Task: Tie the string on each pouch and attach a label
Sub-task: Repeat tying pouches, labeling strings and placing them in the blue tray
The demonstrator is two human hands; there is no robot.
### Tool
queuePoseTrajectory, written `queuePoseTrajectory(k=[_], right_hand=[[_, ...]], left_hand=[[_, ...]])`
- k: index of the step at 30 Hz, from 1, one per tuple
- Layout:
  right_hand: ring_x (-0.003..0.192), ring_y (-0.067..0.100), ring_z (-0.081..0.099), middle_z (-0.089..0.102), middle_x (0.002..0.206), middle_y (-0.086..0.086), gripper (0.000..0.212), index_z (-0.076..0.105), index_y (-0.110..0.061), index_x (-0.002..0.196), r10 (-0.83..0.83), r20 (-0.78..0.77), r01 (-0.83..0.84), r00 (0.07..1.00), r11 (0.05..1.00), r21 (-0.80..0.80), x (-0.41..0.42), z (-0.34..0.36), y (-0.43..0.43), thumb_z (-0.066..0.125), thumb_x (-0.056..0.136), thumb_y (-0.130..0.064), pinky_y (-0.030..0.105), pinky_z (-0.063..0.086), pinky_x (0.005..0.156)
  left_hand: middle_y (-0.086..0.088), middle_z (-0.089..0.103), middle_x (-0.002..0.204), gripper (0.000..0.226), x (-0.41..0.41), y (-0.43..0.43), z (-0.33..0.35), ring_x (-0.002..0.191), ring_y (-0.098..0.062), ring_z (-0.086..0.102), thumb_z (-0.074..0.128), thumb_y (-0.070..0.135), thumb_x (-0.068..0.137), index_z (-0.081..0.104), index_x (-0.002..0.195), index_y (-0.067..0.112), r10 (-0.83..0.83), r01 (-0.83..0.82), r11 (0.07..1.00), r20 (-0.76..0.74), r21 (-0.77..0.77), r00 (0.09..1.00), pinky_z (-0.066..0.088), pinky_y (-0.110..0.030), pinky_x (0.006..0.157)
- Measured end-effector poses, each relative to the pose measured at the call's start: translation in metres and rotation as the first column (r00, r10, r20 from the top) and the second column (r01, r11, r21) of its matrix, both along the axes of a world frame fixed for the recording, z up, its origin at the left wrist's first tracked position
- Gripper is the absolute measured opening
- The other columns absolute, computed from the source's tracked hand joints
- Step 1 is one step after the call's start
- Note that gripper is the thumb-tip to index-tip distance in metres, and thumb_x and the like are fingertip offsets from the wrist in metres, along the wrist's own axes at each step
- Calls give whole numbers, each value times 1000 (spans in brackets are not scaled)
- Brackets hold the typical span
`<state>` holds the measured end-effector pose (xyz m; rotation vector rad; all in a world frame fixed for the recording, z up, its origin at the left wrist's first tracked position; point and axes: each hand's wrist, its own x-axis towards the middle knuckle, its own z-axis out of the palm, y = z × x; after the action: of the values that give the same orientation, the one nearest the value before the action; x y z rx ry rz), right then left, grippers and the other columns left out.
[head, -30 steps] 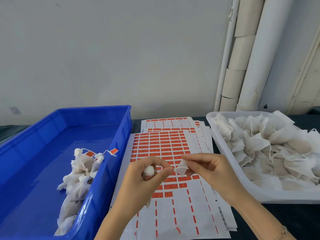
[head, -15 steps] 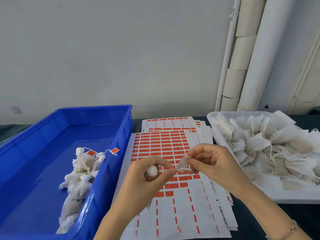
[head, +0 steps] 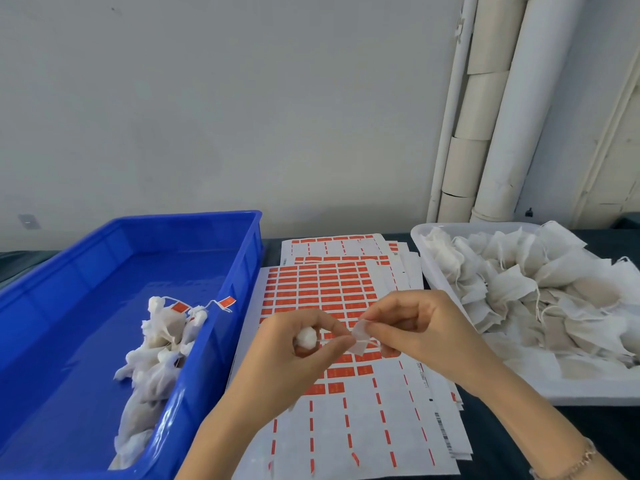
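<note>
Since a second ago the right hand (head: 412,327) has curled its fingers tighter round the label (head: 359,339), its grip a narrow pinch folding it over the string (head: 332,341). Left hand (head: 294,362) grips the pouch (head: 306,338) at its gathered neck, above the label sheets (head: 346,427) on the desk (head: 519,445). Judging by looks, the pouch is light, soft and crushable, best held at the neck; the thin string could slip. Print on the orange labels is too small to read.
</note>
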<state>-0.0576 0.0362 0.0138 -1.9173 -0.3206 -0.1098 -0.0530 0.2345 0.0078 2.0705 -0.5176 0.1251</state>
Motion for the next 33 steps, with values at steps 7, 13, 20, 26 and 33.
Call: queuePoseTrajectory(k=[7,13,20,26,33], right_hand=[[61,11,69,74,76,-5,8,75,-20,85,42,-14,-41,999,998,55,-4,-1,1,74,80,-15,19,53,58],[63,11,69,74,78,-7,9,75,-25,83,42,-38,-41,998,998,40,-5,-3,1,75,79,-17,17,53,58],[63,12,69,75,78,-5,8,76,-22,86,80,-69,-79,994,997,18,-5,-2,1,74,79,-19,17,52,58],[76,10,71,75,88,-7,22,72,-27,103,105,-127,-98,986,993,62,-5,-5,0,71,82,-22,17,53,67],[81,9,69,73,92,-10,45,69,-26,99,-19,-147,45,989,984,174,-14,-22,10,64,64,-55,17,53,71]], left_hand=[[30,65,80,7,2,-1,-3,81,3,62,73,40,75,66,75,43,24,-24,1000,3,4,1000,47,-5,63],[30,64,82,11,5,0,-5,80,1,63,73,38,78,65,74,44,20,-20,998,-3,51,1000,53,-13,64],[33,64,81,12,5,0,-4,81,5,63,72,39,79,65,76,48,21,-19,996,-12,92,1000,53,-10,64],[25,67,75,7,1,-3,-7,77,0,64,71,34,80,69,78,39,50,-51,999,-43,-8,998,48,-7,59],[25,67,72,9,-3,-8,-13,76,2,64,74,30,78,69,72,34,165,-173,977,-71,-121,984,47,-6,56]])
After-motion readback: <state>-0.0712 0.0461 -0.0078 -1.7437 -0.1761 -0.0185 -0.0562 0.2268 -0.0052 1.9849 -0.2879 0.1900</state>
